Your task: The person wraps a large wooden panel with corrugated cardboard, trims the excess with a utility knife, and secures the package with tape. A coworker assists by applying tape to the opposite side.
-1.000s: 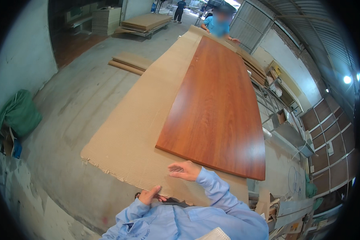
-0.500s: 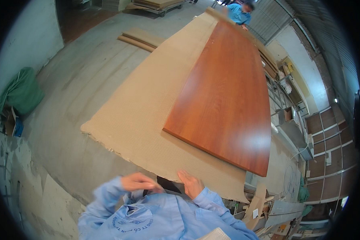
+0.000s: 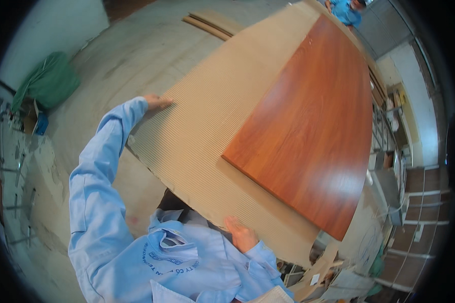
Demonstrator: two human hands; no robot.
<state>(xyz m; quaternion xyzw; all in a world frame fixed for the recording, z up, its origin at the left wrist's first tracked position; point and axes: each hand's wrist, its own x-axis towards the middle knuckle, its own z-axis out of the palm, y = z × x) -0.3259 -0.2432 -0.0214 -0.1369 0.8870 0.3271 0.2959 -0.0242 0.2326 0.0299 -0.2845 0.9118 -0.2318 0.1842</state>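
Observation:
A large tan corrugated cardboard sheet [image 3: 197,101] lies beneath a reddish-brown wood-grain panel [image 3: 303,131], whose surface is glossy. The sheet reaches well past the panel on the left and at the near end. At the sheet's left edge, near its corner, my left hand [image 3: 158,101] is closed over the cardboard with the arm stretched out. My right hand [image 3: 242,236] grips the near edge, close to my body; some of its fingers are hidden. Neither hand touches the panel.
A person in a blue shirt [image 3: 346,12] stands at the far end. Folded cardboard strips [image 3: 207,26] lie on the floor at the left. Green cloth covers a bundle [image 3: 48,81] by the wall. Scraps of board [image 3: 313,278] and metal racks are to the right.
My left hand has moved from in front of my body out to the cardboard's left edge and taken hold there. My right hand stays at the near edge. The view has shifted.

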